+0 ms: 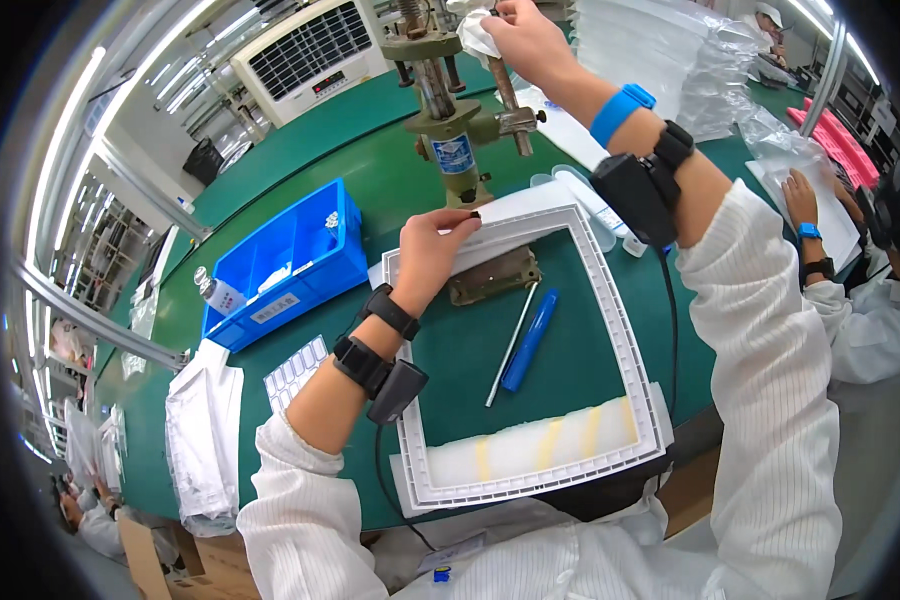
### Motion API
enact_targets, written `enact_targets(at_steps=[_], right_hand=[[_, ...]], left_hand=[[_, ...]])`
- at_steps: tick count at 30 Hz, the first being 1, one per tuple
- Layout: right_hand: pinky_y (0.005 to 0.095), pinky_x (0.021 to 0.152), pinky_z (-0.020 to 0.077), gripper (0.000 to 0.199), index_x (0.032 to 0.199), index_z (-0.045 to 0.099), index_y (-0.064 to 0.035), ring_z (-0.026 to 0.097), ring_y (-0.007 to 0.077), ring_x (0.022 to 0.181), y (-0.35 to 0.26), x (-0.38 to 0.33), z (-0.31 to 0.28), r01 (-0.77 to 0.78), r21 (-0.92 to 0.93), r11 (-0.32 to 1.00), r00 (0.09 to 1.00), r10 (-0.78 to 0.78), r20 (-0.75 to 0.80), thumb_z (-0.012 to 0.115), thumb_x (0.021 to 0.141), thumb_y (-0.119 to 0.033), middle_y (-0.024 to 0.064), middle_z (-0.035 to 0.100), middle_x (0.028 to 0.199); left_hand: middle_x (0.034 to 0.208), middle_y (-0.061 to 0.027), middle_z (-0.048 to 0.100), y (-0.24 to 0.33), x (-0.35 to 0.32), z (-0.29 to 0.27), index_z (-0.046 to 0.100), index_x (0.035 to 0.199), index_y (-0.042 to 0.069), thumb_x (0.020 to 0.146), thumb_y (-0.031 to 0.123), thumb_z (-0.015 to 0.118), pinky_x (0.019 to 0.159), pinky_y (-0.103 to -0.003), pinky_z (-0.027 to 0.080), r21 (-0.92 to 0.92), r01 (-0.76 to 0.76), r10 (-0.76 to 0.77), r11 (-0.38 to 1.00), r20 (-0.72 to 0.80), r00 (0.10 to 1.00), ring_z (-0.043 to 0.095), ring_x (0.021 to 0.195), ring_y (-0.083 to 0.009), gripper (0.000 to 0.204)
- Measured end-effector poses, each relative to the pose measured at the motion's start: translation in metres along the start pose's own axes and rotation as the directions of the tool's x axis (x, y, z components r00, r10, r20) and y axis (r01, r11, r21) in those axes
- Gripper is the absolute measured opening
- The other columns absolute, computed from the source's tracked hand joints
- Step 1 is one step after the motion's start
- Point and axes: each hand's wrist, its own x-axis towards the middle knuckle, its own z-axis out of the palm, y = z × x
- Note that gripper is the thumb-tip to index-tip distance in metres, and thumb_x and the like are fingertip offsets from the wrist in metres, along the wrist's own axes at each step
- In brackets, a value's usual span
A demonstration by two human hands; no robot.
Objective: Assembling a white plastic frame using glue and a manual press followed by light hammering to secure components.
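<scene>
A large white rectangular plastic frame (630,350) lies on the green bench. My left hand (428,252) presses on its far left corner, fingers pinching the edge beside the base of a hand press (455,130). My right hand (525,40) is raised and grips the press lever, which is wrapped in a white cloth (473,38). Inside the frame lie a blue pen-like tool (530,340) and a thin metal rod (511,345). A foam strip with yellow bands (530,452) rests along the frame's near side.
A blue bin (290,262) with a small bottle (215,292) stands to the left. A sheet of white labels (292,375) and plastic bags (200,430) lie nearby. Stacked white parts in bags (660,50) sit at the back. Another person (860,290) works at right.
</scene>
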Motion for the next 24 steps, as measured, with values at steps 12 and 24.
enact_targets(at_steps=[12, 24], right_hand=[[0.0441, 0.090, 0.0496, 0.037, 0.112, 0.059, -0.0040, 0.065, 0.0383, 0.106, -0.003, 0.050, 0.040, -0.008, 0.270, 0.963, 1.000, 0.004, 0.019, 0.058, 0.090, -0.034, 0.0221, 0.068, 0.110], [0.0463, 0.078, 0.0520, 0.041, 0.127, 0.047, -0.0004, 0.068, 0.0419, 0.087, -0.063, -0.002, -0.028, 0.225, 0.219, 0.950, 0.973, -0.208, -0.095, 0.057, 0.092, -0.020, 0.0268, 0.067, 0.093]], left_hand=[[0.090, -0.0183, 0.074, 0.001, -0.002, 0.001, 0.073, 0.097, -0.005, 0.081, 0.016, 0.077, 0.077, -0.033, 0.055, 0.093, -0.022, 0.024, 0.995, -0.019, 1.000, 0.073, 0.082, -0.0268, 0.026], [0.090, -0.0185, 0.071, 0.000, -0.002, 0.002, 0.073, 0.093, -0.004, 0.081, 0.012, 0.073, 0.077, -0.036, 0.055, 0.183, -0.215, 0.225, 0.959, -0.034, 0.974, 0.071, 0.083, -0.0309, 0.020]])
